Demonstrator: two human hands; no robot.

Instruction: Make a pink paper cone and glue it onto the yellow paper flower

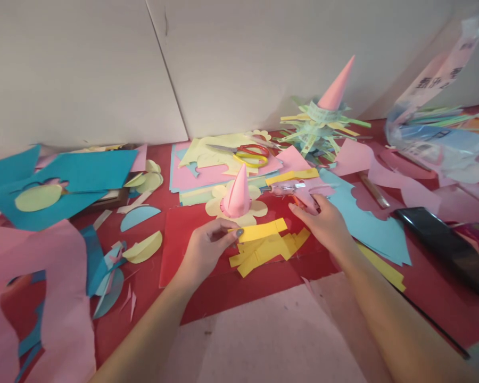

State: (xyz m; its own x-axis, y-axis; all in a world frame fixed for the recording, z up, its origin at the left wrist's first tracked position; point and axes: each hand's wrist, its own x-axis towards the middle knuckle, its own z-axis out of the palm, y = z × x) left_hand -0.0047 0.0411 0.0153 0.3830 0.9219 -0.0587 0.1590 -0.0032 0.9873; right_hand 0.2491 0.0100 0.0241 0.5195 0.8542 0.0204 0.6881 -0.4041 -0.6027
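Observation:
My left hand [209, 247] pinches the left end of a yellow paper strip [263, 231] between thumb and finger. Under that strip lies a loose pile of yellow strips [269, 252] on a red sheet [179, 239]. My right hand [323, 218] has its fingers closed around the handle of a glue gun [285, 188], whose nozzle points left; part of the handle is hidden by the fingers. Just beyond the strips stands a pink paper cone [238, 194] on a pale yellow flower-shaped base [213, 207].
Scissors [247, 154] lie on stacked paper at the back. A fringed paper tower with a pink cone [337, 88] stands back right, near a plastic bag [435, 138]. A black case [443, 250] lies right. Teal sheets [99, 167] and paper scraps [139, 218] cover the left.

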